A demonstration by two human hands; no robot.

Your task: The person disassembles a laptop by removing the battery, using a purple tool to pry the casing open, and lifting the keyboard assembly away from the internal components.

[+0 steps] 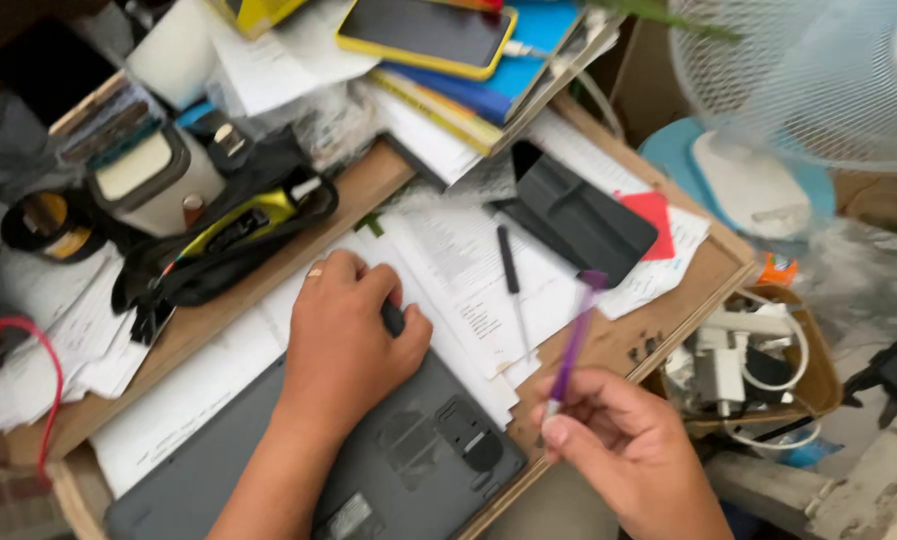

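Note:
A dark grey laptop (408, 455) lies upside down on the cluttered desk, its underside facing up. My left hand (343, 335) rests on its far edge, fingers curled over the corner and a ring showing on one finger. My right hand (618, 430) is off the desk's right edge and pinches a thin purple tool (574, 345) that points up and away. A black pen (509, 262) lies loose on the printed papers (458, 270) beyond the laptop. A dark plastic cover (578, 220) sits on the papers further back.
Books and a yellow-cased phone (423, 32) are stacked at the back. A black pouch (233, 235), a roll of tape (43, 222) and a white box (153, 180) crowd the left. A white fan (818, 80) and a basket of chargers (758, 365) stand right.

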